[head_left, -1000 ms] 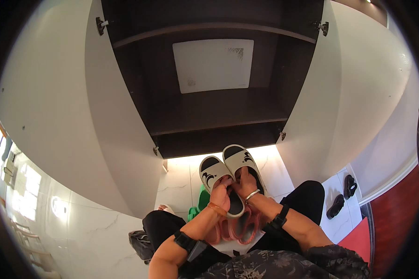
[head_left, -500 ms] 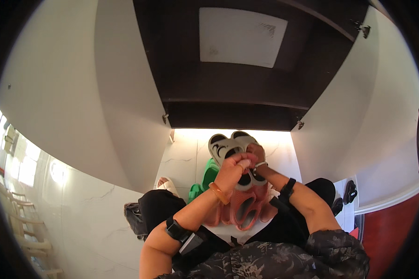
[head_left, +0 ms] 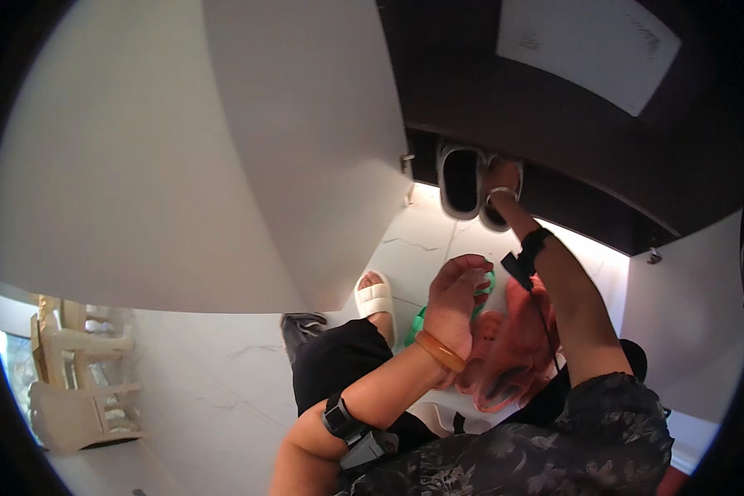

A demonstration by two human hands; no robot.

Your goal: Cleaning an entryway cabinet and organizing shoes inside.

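A pair of white slippers with black insoles is at the front of the cabinet's low bottom compartment, heels toward me. My right hand grips the right slipper of the pair, its fingers partly hidden in the shadow. My left hand hangs over the floor with loosely bent fingers, and I see nothing held in it. Beneath and beside it are green slippers, mostly covered by the hand. Salmon-pink slippers lie heaped between my legs, partly behind my right forearm.
The dark cabinet has a white panel inside. Its left door and right door stand open on both sides. A white sandal is on my left foot, near a grey shoe. Pale chairs stand far left.
My right hand has carried the white slippers forward from above the pink ones into the low compartment. My left hand has come off them and stays back. The view has turned left.
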